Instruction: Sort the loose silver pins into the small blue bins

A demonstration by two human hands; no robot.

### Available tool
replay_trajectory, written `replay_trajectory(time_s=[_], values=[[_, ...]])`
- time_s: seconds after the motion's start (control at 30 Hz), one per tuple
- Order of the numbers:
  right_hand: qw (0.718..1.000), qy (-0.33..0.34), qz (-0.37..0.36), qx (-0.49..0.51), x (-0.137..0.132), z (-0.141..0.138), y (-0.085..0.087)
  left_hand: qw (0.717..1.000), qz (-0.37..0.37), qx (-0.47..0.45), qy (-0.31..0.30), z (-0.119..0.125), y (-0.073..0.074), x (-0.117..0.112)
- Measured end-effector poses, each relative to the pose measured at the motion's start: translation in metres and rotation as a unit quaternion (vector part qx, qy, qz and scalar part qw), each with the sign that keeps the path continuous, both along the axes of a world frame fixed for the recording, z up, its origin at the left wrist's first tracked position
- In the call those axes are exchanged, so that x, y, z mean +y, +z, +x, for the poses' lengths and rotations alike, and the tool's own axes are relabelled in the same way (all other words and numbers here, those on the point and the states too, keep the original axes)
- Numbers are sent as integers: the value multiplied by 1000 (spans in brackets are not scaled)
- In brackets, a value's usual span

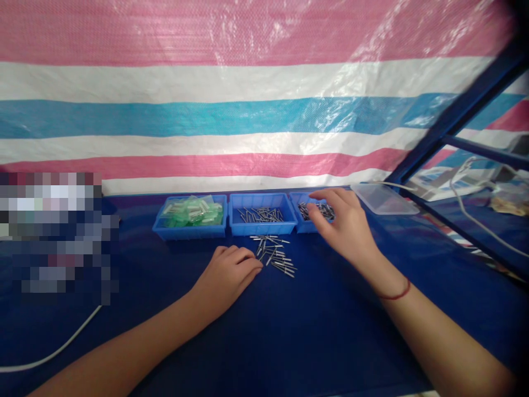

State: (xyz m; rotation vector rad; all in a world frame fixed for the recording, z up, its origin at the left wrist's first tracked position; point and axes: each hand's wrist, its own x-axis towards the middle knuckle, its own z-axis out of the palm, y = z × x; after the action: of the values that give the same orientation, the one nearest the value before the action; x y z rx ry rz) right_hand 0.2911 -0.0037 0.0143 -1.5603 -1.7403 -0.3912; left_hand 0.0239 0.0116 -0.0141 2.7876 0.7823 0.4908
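Observation:
A loose pile of blind rivets [276, 256] lies on the dark blue table before the middle blue bin. My left hand [229, 275] rests at the pile's left side, fingers curled and pressed together; what they hold, if anything, is hidden. Over the right blue bin [305, 226] hovers my right hand [345, 223], its thumb and fingers apart and nothing seen between them. Small metal pieces [303, 211] fill that bin, partly covered by the hand. More rivets [264, 214] lie in the middle blue bin [264, 228].
Small clear and green plastic bags [192, 212] fill the left blue bin [190, 234]. A clear plastic lid [384, 199] lies at the back right beside a dark blue frame [458, 105]. Striped sheeting [206, 118] hangs behind. A white cable [61, 350] runs at left.

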Motion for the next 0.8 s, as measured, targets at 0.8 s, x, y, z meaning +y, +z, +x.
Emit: replay_trajectory(time_s=[0.8], values=[[920,214,-112,308,-27,-81,-24,959,-114,-221,137,5,0,-10]])
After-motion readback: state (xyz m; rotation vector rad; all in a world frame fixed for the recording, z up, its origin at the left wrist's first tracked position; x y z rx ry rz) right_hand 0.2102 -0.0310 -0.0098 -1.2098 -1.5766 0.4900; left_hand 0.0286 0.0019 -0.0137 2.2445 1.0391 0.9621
